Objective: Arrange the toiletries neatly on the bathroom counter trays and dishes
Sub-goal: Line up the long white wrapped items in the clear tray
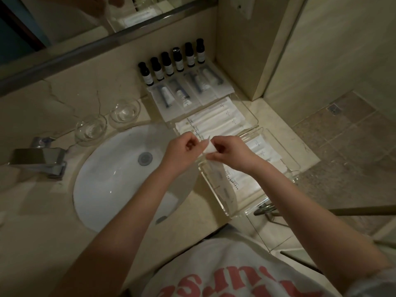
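A: So both hands on it? 
B: Yep, left hand (183, 149) and right hand (227, 151) pinch one white packet (209, 148) mid-frame, above the near clear tray (216, 190) edge. 
A: Free room? 
B: Sink (113, 179) lower left, bare counter (32, 211) beyond it.

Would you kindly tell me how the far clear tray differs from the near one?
The far tray lies by the wall, free of the hands; the near tray lies at the counter's front edge, partly under the right hand. The far tray's packets are fully visible; the near tray's are partly covered. Both are clear and hold white packets.
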The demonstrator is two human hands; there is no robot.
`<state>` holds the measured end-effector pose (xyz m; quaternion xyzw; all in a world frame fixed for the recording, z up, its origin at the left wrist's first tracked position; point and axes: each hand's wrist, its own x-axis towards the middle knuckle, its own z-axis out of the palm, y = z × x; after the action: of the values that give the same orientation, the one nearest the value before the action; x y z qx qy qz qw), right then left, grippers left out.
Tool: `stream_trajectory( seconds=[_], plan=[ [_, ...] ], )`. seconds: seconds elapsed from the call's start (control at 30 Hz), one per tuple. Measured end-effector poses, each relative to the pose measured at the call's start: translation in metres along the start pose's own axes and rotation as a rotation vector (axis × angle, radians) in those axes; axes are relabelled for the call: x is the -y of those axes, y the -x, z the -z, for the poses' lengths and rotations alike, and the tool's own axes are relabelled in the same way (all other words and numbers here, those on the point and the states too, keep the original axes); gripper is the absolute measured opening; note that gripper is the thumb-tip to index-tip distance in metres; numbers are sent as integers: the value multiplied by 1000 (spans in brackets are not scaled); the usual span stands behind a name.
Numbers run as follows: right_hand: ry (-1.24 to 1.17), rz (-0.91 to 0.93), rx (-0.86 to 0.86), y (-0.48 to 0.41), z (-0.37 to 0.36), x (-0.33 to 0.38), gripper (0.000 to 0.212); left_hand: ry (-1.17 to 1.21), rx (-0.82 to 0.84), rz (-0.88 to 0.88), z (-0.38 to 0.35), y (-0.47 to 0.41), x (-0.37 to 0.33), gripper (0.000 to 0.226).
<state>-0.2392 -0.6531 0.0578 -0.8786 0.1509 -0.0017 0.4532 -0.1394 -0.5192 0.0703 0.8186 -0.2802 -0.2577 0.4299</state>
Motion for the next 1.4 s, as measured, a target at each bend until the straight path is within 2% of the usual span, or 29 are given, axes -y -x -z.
stream_trajectory(
  seconds=[0.07,0.13,0.2,0.3,0.4,0.53,0.6,0.67,0.73,0.83,0.97,1.03,1.2,1.4],
  plan=[
    [52,34,18,-2,-4,6,27,-144,61,-73,2,-3,1,27],
    [46,29,14,-3,-8,8,30,-253,50,-130,4,-5,3,34],
    [-7,-8,13,-1,-11,5,29,-293,-7,-172,8,-6,2,35],
    [6,-21,47,9,-12,-5,19,-223,-176,-156,15,-4,-3,29],
    [20,-53,-24,19,-3,-17,10,3,-261,12,10,-1,-4,27],
    [178,-63,-110,32,11,-33,37,559,-147,264,-26,18,-2,25],
    [335,20,-143,41,11,-47,40,704,-63,341,-46,27,2,21],
    [444,85,-125,52,10,-63,39,598,40,404,-63,35,10,21],
    [509,72,-98,64,15,-77,40,288,154,381,-74,39,22,20],
    [612,-14,-34,81,21,-93,49,-258,204,113,-82,40,38,13],
    [660,-95,102,90,16,-100,59,-687,341,-191,-91,37,47,42],
    [600,-102,118,93,14,-98,54,-803,395,-275,-96,35,51,49],
    [516,-138,-94,99,6,-108,17,-934,403,-355,-103,33,62,51],
    [352,-101,-27,93,-19,-110,18,-914,374,-348,-103,33,62,49]
  ],
)
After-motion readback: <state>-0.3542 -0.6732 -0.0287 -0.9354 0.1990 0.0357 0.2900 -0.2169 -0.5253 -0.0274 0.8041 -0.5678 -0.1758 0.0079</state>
